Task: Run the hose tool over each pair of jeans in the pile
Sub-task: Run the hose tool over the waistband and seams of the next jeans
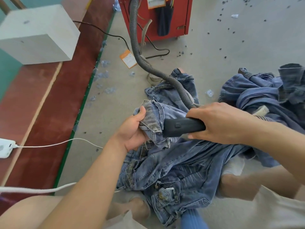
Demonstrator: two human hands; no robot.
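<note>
1. Hose tool [182, 128]: black nozzle, long axis roughly horizontal across the view, mouth pointing left into a bunched denim fold.
2. Right hand [219, 123] wraps the rear of the nozzle, fingers curled round it.
3. Grey ribbed hose [140, 52] leaves the nozzle behind the right hand, runs up and away over the floor [206, 52] to a red cabinet [179, 17].
4. Left hand [133, 129] grips a fold of the jeans [152, 119] near a pocket or waistband, holding it against the nozzle mouth.
5. Held pair is lifted above more jeans [173, 172] piled on the floor between the person's knees.
6. Second denim heap [257, 90] lies at right, apart from the held pair.
7. White cable [54, 143] crosses the floor at left; orange tag [128, 59] lies near the hose.
</note>
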